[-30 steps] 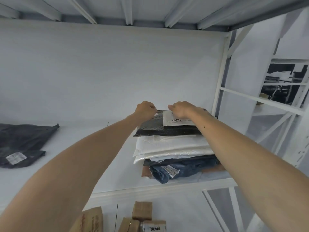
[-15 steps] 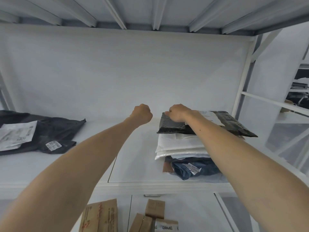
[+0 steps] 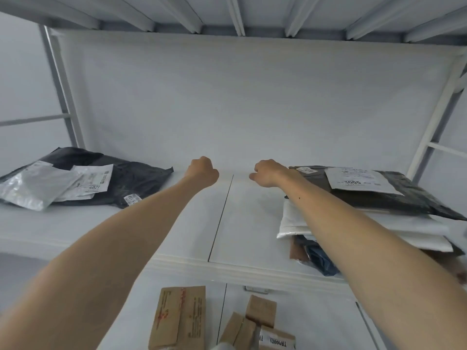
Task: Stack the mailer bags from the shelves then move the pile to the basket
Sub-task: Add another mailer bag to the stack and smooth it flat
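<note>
On the left of the white metal shelf board (image 3: pixel 242 218) lies a crumpled black plastic mailer bag (image 3: pixel 131 178), with a silvery-grey plastic mailer bag (image 3: pixel 32 186) and a white paper label reading 4021 (image 3: pixel 94 179) lying on top of it. The left hand (image 3: pixel 202 170) hangs over the bare middle of the shelf, curled into a fist and holding nothing. The right hand (image 3: pixel 267 171) is just beside it, fingers loosely bent and empty, its wrist close to the corner of the pile on the right. That pile has a black mailer bag with a white label marked 3005 (image 3: pixel 404 195) on top, a white padded mailer bag (image 3: pixel 298 223) under it, and a dark blue plastic bag (image 3: pixel 321 258) at the bottom. Brown cardboard boxes (image 3: pixel 179 317) sit on the level below
</note>
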